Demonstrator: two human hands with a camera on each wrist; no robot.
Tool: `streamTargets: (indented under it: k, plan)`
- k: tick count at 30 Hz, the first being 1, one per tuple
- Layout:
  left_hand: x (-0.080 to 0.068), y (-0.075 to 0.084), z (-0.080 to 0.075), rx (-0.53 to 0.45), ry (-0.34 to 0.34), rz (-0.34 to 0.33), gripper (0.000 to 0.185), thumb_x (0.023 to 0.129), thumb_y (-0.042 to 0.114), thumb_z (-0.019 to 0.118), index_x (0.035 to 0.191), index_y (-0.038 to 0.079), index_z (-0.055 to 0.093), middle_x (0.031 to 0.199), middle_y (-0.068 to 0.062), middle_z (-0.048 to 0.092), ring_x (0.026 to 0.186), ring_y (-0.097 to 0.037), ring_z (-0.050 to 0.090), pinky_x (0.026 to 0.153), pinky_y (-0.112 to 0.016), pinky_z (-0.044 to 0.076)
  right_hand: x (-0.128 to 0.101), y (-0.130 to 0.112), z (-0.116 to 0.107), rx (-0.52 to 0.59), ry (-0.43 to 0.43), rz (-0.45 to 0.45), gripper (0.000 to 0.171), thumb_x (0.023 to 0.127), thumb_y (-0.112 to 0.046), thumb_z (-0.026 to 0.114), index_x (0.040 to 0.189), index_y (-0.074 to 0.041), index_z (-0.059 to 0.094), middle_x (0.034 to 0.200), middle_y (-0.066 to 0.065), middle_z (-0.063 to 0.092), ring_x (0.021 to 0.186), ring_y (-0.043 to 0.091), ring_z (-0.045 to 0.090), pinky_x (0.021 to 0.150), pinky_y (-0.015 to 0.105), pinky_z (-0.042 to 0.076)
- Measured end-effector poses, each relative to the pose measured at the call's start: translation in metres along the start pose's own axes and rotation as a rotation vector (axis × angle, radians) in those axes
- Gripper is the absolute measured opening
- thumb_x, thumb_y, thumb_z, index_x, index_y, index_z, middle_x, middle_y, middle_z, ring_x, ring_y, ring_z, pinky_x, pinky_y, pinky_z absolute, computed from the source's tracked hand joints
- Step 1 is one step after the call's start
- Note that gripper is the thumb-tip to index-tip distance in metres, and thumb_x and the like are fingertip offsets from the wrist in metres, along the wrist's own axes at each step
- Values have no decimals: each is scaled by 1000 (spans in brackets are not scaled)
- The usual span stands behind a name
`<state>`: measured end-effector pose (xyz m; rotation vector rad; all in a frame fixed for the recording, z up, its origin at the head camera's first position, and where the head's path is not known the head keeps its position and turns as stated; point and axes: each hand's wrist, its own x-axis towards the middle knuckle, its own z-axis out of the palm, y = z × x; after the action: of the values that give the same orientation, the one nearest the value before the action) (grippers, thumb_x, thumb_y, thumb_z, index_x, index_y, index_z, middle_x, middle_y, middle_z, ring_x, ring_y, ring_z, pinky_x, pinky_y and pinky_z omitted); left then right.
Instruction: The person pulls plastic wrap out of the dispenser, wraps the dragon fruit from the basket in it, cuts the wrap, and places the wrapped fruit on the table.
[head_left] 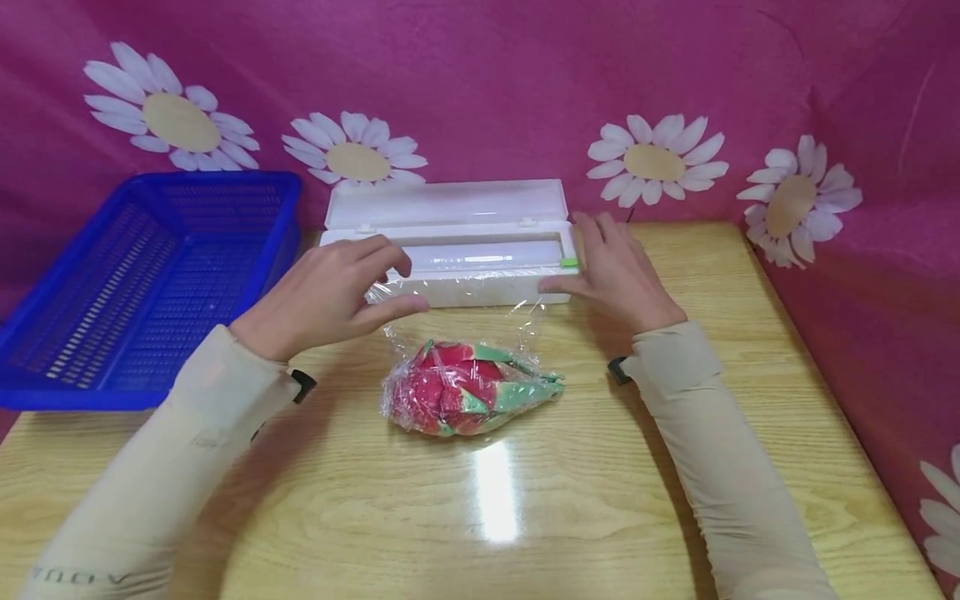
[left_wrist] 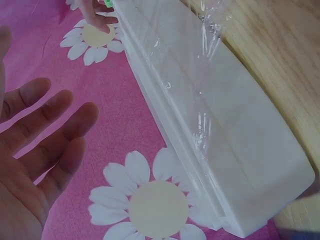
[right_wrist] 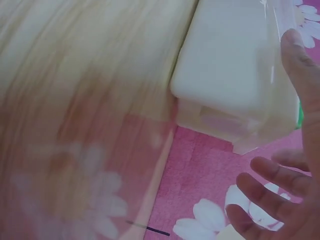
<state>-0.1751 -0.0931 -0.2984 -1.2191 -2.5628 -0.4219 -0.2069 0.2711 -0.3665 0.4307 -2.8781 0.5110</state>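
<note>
Dispenser (head_left: 465,254) lid up | left hand (head_left: 326,292), right hand (head_left: 615,275) at its ends, fingers spread (gripping nothing)

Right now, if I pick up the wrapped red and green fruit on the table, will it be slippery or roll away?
The wrapped fruit would probably feel slippery, since glossy film covers it. It looks rounded at one end and tapered at the other, so a push would likely turn it in a curve rather than roll it far. The loose film running toward the white dispenser box might tug when lifted.
</note>
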Motion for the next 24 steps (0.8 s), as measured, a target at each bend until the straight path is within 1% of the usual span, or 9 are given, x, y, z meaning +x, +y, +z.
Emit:
streamTargets:
  k: [3, 6, 8, 10, 12, 14, 18, 20, 24]
  plan:
    - [6, 1, -1, 11, -25, -11, 41, 93, 47, 74, 108, 10, 66, 95, -6, 74, 68, -17, 60, 62, -33, 50, -1, 3, 1, -8, -20, 14, 108, 76, -58, 86, 151, 6, 42, 120, 22, 56, 96, 33, 49, 84, 46, 48]
    - [13, 1, -3, 15, -45, -22, 41, 93, 47, 73, 109, 9, 67, 96, -6, 74, 68, -17, 59, 62, -33, 49, -1, 4, 2, -19, -42, 20, 95, 78, -60, 83, 140, 5, 51, 114, 18, 55, 94, 30, 48, 80, 43, 46]
    - [17, 1, -3, 18, -53, -24, 42, 93, 48, 73, 109, 9, 68, 96, -5, 75, 67, -18, 59, 62, -34, 50, -1, 5, 3, -37, -51, 16, 90, 79, -62, 81, 134, 5, 54, 114, 18, 55, 95, 30, 49, 81, 43, 47]
    - [23, 1, -4, 17, -63, -29, 43, 94, 48, 73, 110, 9, 68, 97, -6, 75, 68, -19, 60, 63, -36, 51, -1, 5, 3, -53, -56, 20, 90, 79, -65, 79, 132, 5, 55, 117, 19, 56, 96, 32, 50, 84, 48, 48]
    - [29, 1, -3, 27, -76, -35, 44, 94, 50, 72, 110, 9, 68, 99, -6, 76, 70, -21, 62, 65, -37, 53, -1, 6, 3, -63, -76, 42, 99, 79, -70, 76, 139, 5, 51, 125, 21, 55, 104, 35, 51, 92, 54, 48]
    - [34, 1, -3, 39, -89, -37, 45, 95, 51, 71, 110, 9, 69, 99, -7, 76, 72, -23, 64, 67, -40, 55, -1, 6, 3, -76, -106, 62, 106, 81, -75, 70, 147, 4, 46, 137, 23, 53, 118, 38, 50, 102, 62, 45]
    - [45, 1, 0, 53, -115, -20, 46, 96, 53, 69, 110, 10, 70, 99, -6, 75, 75, -24, 65, 68, -41, 56, -3, 8, 3, -94, -157, 71, 108, 84, -81, 60, 154, -1, 39, 150, 22, 47, 139, 41, 40, 109, 69, 36]
    - [49, 1, 2, 53, -130, -2, 46, 96, 53, 68, 110, 10, 70, 98, -5, 75, 75, -24, 65, 69, -41, 56, -3, 8, 4, -103, -171, 65, 105, 86, -80, 58, 152, -1, 41, 148, 22, 49, 138, 41, 39, 108, 68, 36]
    - [57, -2, 6, 63, -141, 46, 47, 96, 55, 67, 107, 9, 69, 93, -5, 73, 71, -22, 65, 68, -40, 56, -2, 9, 6, -91, -215, 80, 98, 89, -80, 54, 143, 2, 46, 136, 22, 53, 127, 41, 42, 105, 64, 35]
